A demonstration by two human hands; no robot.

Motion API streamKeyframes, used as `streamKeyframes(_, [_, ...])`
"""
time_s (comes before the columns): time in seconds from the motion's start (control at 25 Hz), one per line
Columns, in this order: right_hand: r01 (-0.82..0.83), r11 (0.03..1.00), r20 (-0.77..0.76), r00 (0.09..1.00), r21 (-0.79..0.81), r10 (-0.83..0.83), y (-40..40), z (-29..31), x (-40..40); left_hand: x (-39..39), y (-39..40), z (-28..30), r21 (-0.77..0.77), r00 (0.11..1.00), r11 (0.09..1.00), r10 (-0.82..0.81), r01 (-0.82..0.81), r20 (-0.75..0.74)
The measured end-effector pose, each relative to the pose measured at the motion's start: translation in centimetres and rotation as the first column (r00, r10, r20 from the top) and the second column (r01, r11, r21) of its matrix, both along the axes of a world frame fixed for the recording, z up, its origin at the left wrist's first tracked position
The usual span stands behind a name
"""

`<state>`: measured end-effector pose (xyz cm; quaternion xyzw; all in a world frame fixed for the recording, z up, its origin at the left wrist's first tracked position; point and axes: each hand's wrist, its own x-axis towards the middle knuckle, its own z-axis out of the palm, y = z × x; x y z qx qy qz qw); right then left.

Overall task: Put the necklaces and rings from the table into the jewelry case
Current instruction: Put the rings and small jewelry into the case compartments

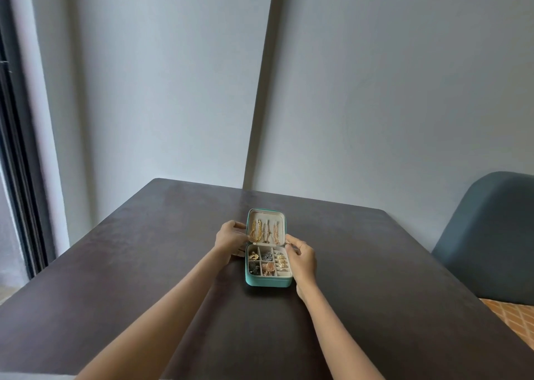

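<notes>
1. The left hand (231, 236) has its fingers (239, 225) curled narrowly round the left edge of the raised lid (267, 212), thumb near the lid's lower left corner.
2. The right hand (302, 259) lies along the right side of the jewelry case (268, 282), its fingers bent, with fingertips touching the rim near the hinge; whether they pinch anything small there, I cannot tell.
3. The teal case stands open in the middle of the dark counter (130, 264), lid upright.
4. Gold necklaces (265, 230) hang inside the lid.
5. Rings (281, 261) sit in the right-hand slots of the base; other small pieces fill the square compartments to their left.
6. A blue-grey chair (491, 235) stands at the counter's right side.
</notes>
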<state>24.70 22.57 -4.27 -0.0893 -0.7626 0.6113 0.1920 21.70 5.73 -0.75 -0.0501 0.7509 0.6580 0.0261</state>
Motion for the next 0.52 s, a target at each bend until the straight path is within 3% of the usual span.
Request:
streamKeyframes(0.16, [0.083,0.995,-0.025,0.996,0.051,-0.082,0.1,0.0,-0.7,-0.1,0.5,-0.8,-0.024,0.989,0.998,0.054,-0.058,-0.139])
streamKeyframes(0.24, [0.097,0.994,-0.029,0.995,0.048,-0.095,0.0,0.0,-0.6,0.5,0.6,-0.8,-0.111,0.955,0.989,0.062,-0.098,-0.29])
streamKeyframes(0.32, [0.098,0.995,-0.032,0.995,0.033,-0.097,-0.1,0.1,-0.5,1.3,0.7,-0.4,-0.271,0.901,0.962,-0.104,-0.016,-0.422])
streamKeyframes(0.36, [0.097,0.995,-0.032,0.995,0.025,-0.096,-0.2,0.1,-0.5,1.7,0.8,-0.1,-0.39,0.874,0.919,-0.233,0.054,-0.427])
streamKeyframes(0.44, [0.1,0.995,-0.027,0.995,0.024,-0.099,-0.2,0.1,-0.3,2.3,0.9,0.2,-0.656,0.837,0.741,-0.442,0.14,-0.322])
streamKeyframes(0.52, [0.105,0.994,-0.028,0.994,0.023,-0.104,-0.2,0.0,0.0,2.5,0.9,0.4,-0.801,0.836,0.581,-0.506,0.147,-0.214])
